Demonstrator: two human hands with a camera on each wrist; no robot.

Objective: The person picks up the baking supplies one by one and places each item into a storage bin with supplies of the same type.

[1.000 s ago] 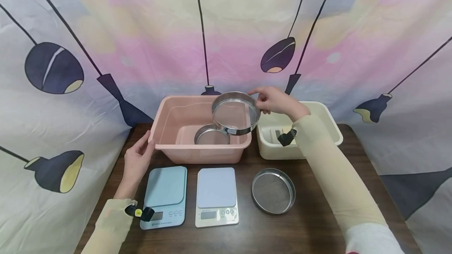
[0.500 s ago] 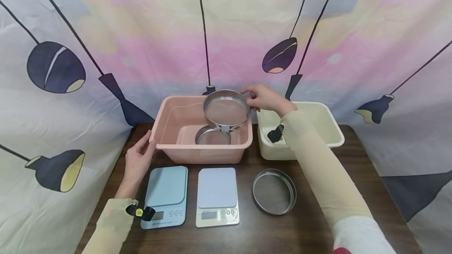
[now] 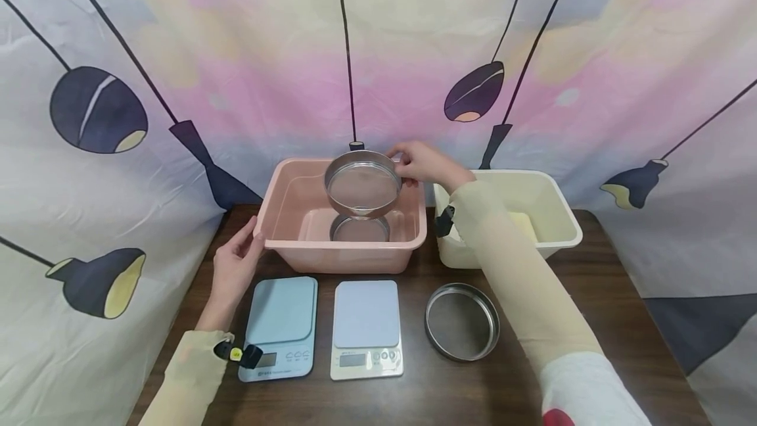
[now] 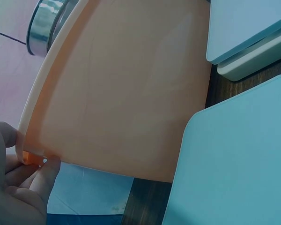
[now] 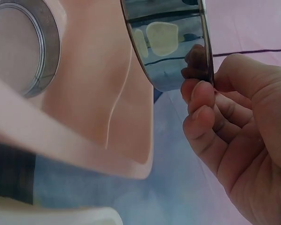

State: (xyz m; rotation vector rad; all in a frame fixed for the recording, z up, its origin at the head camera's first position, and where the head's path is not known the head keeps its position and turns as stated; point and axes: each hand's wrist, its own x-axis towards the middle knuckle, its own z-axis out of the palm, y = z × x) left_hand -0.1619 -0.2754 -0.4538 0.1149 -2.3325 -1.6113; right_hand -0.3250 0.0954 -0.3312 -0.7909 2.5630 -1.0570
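Observation:
My right hand [image 3: 427, 163] pinches the edge of a round metal sieve [image 3: 363, 186] and holds it tilted above the pink basin [image 3: 337, 258]. In the right wrist view the fingers [image 5: 201, 119] press against the sieve's shiny side wall [image 5: 171, 42]. A second sieve [image 3: 359, 229] lies inside the basin, partly hidden by its front rim. My left hand [image 3: 233, 265] grips the basin's front left corner; the left wrist view shows thumb and fingers around the rim [image 4: 37, 103]. A third sieve [image 3: 462, 322] lies on the table at the right.
A blue kitchen scale [image 3: 280, 327] and a white kitchen scale [image 3: 367, 329] lie side by side in front of the basin. A cream basin [image 3: 550, 202] with a pale yellow item [image 3: 524, 223] inside stands to the right. Behind the wooden table [image 3: 437, 393] hangs a printed cloth [image 3: 402, 84].
My right hand has carried the sieve leftward, from over the basin's right side to nearer its middle. The left hand keeps its hold on the corner.

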